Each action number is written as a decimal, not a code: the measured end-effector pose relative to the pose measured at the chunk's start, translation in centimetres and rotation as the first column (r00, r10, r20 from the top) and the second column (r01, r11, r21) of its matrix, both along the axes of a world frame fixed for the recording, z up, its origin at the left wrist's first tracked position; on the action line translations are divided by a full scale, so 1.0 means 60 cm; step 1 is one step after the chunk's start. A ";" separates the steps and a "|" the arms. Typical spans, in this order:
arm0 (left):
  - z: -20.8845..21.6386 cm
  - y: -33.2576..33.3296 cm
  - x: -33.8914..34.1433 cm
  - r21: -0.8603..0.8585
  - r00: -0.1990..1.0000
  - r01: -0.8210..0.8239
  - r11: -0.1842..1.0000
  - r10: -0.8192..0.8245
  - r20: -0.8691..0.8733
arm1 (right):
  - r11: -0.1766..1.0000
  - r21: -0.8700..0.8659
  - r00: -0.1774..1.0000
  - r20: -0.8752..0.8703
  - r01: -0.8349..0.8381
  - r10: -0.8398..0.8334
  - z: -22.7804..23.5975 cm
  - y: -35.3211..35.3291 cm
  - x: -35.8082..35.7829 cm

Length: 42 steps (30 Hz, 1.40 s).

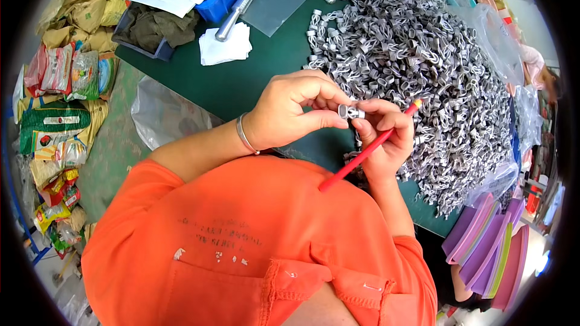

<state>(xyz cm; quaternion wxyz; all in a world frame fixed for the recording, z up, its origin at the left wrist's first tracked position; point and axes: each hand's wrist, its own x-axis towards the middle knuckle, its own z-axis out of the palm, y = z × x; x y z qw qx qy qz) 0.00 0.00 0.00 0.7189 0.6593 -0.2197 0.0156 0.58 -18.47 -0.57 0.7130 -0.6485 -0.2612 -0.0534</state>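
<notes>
Between my two hands, in front of my chest, is a small silvery metal fitting (344, 111) with a ring-like end and a looped end. The fingertips of my left hand (296, 108) pinch its ring end from the left. From the right, the fingers of my right hand (386, 139) close on its other end. A long red stick (368, 154), like a pencil with a yellowish tip, also lies across the right hand's fingers and slants down toward my orange shirt. Right beside that hand spreads a large heap of similar metal fittings (417, 60).
The green table (181, 78) holds white paper (225, 44), a clear plastic bag (278, 6), a long metal tool (241, 6), a blue bin (220, 3) and a bin with dark cloth (157, 27). Purple trays (489, 241) stand right; stacked sacks (57, 121) line the left. Another person sits far right.
</notes>
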 end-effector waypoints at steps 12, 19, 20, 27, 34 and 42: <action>-0.031 -0.012 -0.003 -0.702 0.464 -0.073 0.709 -0.599 -0.653 | 0.931 -0.357 0.888 0.448 0.073 0.103 0.031 0.014 0.005; -0.033 0.012 0.009 -0.460 0.551 -0.139 0.877 -0.318 -0.772 | 0.486 -0.779 0.771 0.570 0.396 0.285 0.063 0.038 0.112; -0.034 0.010 0.009 -0.460 0.552 -0.136 0.877 -0.319 -0.771 | 0.485 -0.778 0.771 0.571 0.399 0.283 0.062 0.039 0.117; -0.039 0.010 0.008 -0.207 0.772 -0.148 0.967 -0.018 -0.635 | 0.367 -0.876 0.799 0.452 0.314 0.396 0.069 0.021 0.104; -0.030 -0.007 0.007 -0.316 0.836 -0.065 0.947 -0.121 -0.535 | 0.908 -0.371 0.964 -0.241 -0.197 0.111 0.032 0.004 0.044; -0.004 0.004 0.012 0.111 0.977 -0.103 0.989 0.080 0.197 | 0.983 0.096 0.887 -0.425 -0.156 0.182 0.010 -0.002 0.016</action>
